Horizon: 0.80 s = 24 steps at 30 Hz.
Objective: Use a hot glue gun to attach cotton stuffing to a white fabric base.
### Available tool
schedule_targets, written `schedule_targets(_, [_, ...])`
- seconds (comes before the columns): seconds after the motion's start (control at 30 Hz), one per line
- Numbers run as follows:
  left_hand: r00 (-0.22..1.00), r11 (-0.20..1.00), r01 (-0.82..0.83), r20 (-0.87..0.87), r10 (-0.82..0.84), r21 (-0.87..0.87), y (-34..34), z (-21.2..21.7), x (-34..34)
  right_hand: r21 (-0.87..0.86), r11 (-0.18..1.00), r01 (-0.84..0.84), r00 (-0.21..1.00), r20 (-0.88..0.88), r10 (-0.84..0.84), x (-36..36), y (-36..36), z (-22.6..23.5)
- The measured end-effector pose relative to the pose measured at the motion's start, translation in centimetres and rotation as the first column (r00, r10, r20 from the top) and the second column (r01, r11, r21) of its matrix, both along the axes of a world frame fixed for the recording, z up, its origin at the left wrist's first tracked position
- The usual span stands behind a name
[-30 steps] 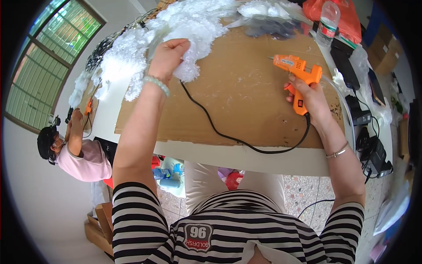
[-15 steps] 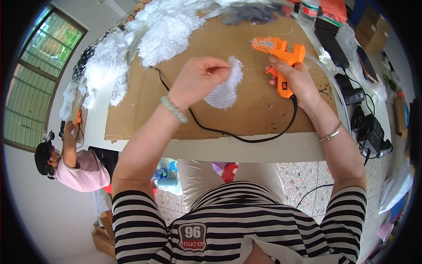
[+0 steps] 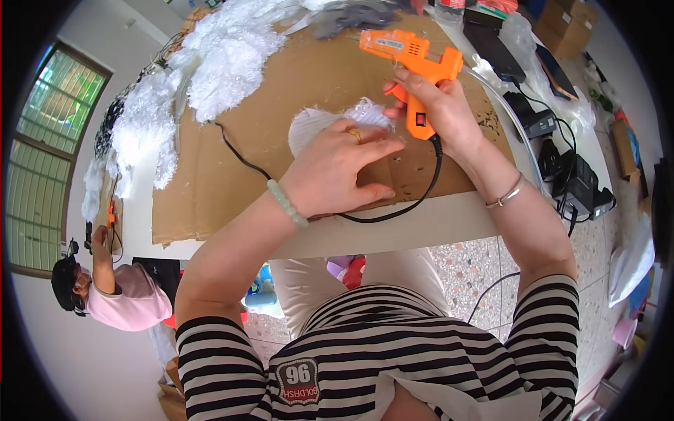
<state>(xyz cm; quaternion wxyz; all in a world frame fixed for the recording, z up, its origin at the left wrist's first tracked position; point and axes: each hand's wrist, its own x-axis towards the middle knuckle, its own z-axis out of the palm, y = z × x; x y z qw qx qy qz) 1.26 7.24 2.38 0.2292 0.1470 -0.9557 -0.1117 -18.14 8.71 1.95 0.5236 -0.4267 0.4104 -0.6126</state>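
My right hand [image 3: 449, 112] grips an orange hot glue gun [image 3: 435, 67] by its handle, its nozzle pointing to the far left above the cardboard. My left hand [image 3: 344, 168] lies low over the cardboard with its fingers apart and stretched to the right. Beyond its knuckles, a small white fuzzy piece of fabric [image 3: 305, 130] lies flat, its ribbed side up. My left hand partly covers this piece; whether the fingers touch it is hidden. The glue gun's black cord [image 3: 400, 219] loops from the handle beneath my left hand.
A brown cardboard sheet [image 3: 210, 182] covers much of the white table [image 3: 281, 242]. White shaggy material [image 3: 232, 63] is heaped at the far left. Black power adapters [image 3: 576, 182], cables and a clear bottle [image 3: 449, 10] line the right side. Another person [image 3: 126, 295] works at the left.
My left hand has lowered the white fabric piece onto the cardboard, let go of it and spread its fingers. The glue gun appears farther up and left in view, still in my right hand.
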Motion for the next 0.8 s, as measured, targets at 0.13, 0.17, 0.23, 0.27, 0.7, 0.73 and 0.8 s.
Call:
schedule_targets(0.13, [0.988, 0.994, 0.009, 0.152, 0.007, -0.107, 1.0, 0.5, -0.4, -0.069, 0.997, -0.041, 0.999, 0.028, 0.043, 0.0, 0.6, 0.4])
schedule_targets(0.17, [0.988, 0.996, -0.002, 0.156, 0.016, -0.092, 1.1, 0.5, -0.5, -0.09, 0.994, -0.069, 0.996, 0.051, 0.074, 0.0, 0.8, 0.4])
schedule_targets(0.23, [0.986, 0.997, -0.017, 0.161, 0.03, -0.078, 1.0, 0.5, -0.4, -0.122, 0.99, -0.078, 0.993, 0.075, 0.087, 0.0, 0.8, 0.4])
schedule_targets(0.27, [0.984, 0.998, -0.013, 0.174, 0.023, -0.055, 0.7, 0.5, -0.4, -0.153, 0.984, -0.089, 0.99, 0.097, 0.105, 0.0, 0.7, 0.4])
schedule_targets(0.7, [0.968, 0.929, -0.238, 0.152, 0.201, 0.285, -4.3, 0.6, -2.0, -0.044, 0.999, -0.024, 1.0, 0.0, 0.024, 0.9, 0.4, -0.1])
schedule_targets(0.73, [0.962, 0.88, -0.267, 0.171, 0.215, 0.394, -4.6, 0.4, -2.0, -0.014, 1.0, -0.005, 1.0, 0.007, 0.005, 1.1, 0.2, -0.2])
schedule_targets(0.8, [0.957, 0.817, -0.286, 0.185, 0.222, 0.5, -5.2, 0.3, -2.1, 0.004, 1.0, -0.002, 1.0, 0.017, 0.002, 1.2, 0.2, -0.1])
